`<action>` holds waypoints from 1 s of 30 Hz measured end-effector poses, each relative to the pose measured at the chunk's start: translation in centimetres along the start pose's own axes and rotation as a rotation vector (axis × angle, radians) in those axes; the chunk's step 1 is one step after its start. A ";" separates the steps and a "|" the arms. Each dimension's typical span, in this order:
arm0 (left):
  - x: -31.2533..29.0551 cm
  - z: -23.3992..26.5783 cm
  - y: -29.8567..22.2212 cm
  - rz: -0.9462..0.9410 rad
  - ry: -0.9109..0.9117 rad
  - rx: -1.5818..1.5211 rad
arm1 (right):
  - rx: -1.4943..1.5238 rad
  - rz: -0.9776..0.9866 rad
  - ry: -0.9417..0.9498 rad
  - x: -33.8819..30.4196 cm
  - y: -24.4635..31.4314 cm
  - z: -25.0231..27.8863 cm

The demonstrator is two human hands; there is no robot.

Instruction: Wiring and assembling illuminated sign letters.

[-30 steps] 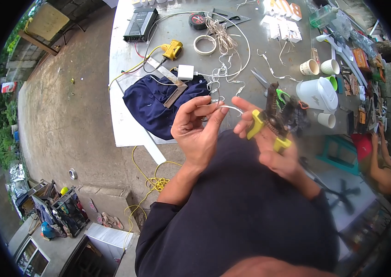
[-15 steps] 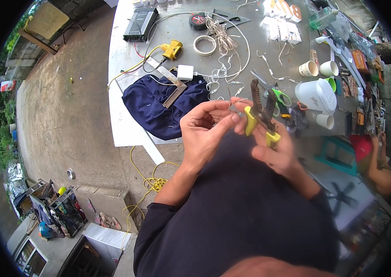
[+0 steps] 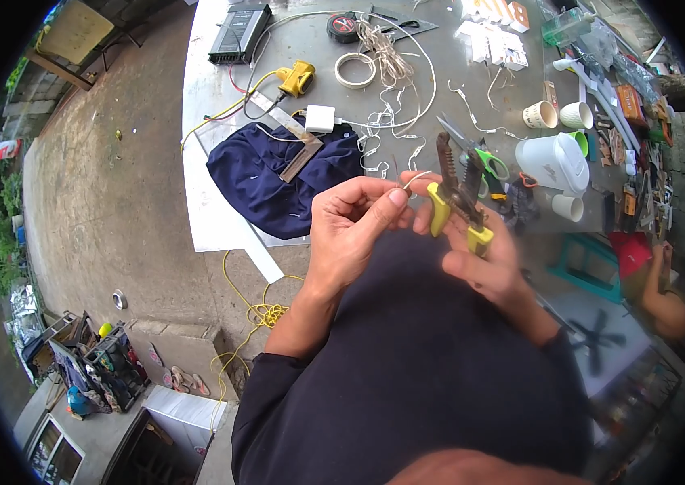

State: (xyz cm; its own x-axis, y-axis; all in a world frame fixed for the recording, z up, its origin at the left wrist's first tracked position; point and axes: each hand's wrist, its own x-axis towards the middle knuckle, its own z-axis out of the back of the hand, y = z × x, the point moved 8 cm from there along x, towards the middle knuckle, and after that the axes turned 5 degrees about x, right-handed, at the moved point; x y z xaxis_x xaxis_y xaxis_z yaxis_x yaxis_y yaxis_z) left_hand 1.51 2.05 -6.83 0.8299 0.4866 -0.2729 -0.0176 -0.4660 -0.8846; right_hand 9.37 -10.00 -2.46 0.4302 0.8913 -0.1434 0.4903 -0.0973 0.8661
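My left hand (image 3: 348, 230) pinches a thin, pale wire (image 3: 416, 176) between thumb and forefinger; its short end sticks out toward the right. Resting in my right hand (image 3: 494, 263) are pliers (image 3: 465, 196) with rusty, toothed jaws spread apart and pointing away from me, and yellow grips. The right thumb lies below the lower grip, while the fingertips behind the other grip come close to the wire. Whether they touch it I cannot tell. Beyond both hands, a strand of small white LED modules (image 3: 383, 121) lies on the metal table (image 3: 455, 89).
Left of the strand are dark blue cloth (image 3: 237, 174), a metal square (image 3: 302, 158), a white adapter (image 3: 320, 119) and a yellow plug (image 3: 297, 79). Masking tape (image 3: 355, 71) lies farther back. Green-handled scissors (image 3: 491, 164) and a white container (image 3: 552, 164) are rightward. Another person (image 3: 666, 299) sits far right.
My left hand has shifted slightly left, and the wire end shows more plainly between the hands. The pliers stay in my right hand, almost unmoved. The table scene has slid slightly left and up.
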 end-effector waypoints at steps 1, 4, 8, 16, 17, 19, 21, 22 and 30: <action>-0.1 0.0 -0.5 -0.025 -0.021 0.004 | -0.006 -0.005 0.002 0.0 0.0 0.0; -0.7 0.6 -1.3 -0.047 -0.076 0.031 | -0.147 0.023 -0.050 -0.4 0.9 0.5; -1.3 0.8 -3.2 -0.148 -0.125 -0.027 | -0.487 0.052 -0.130 -1.3 1.6 1.6; -1.8 0.2 -4.7 -0.282 -0.083 0.017 | -1.007 0.210 -0.142 -1.9 2.4 0.7; -1.8 0.0 -4.7 -0.312 -0.062 -0.021 | -1.007 0.208 -0.145 -1.8 2.4 0.7; -1.5 -0.1 -4.8 -0.338 -0.037 -0.058 | -1.049 0.267 -0.145 -1.8 2.8 0.4; -1.6 -0.5 -5.2 -0.405 0.026 0.071 | -1.049 0.272 -0.151 -1.7 2.9 0.3; -1.6 -0.7 -5.2 -0.403 0.026 0.072 | -1.051 0.279 -0.153 -1.7 3.0 0.2; -1.6 -0.8 -4.2 -0.298 0.073 -0.039 | -1.041 0.202 -0.138 -1.7 3.0 -0.1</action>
State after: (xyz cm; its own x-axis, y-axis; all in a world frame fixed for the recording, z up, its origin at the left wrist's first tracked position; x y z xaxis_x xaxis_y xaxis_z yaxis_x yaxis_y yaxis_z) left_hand 0.70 2.60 -2.41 0.8330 0.5527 0.0255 0.2528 -0.3393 -0.9061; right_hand 10.08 -11.78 0.43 0.5455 0.8365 0.0517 -0.4595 0.2469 0.8532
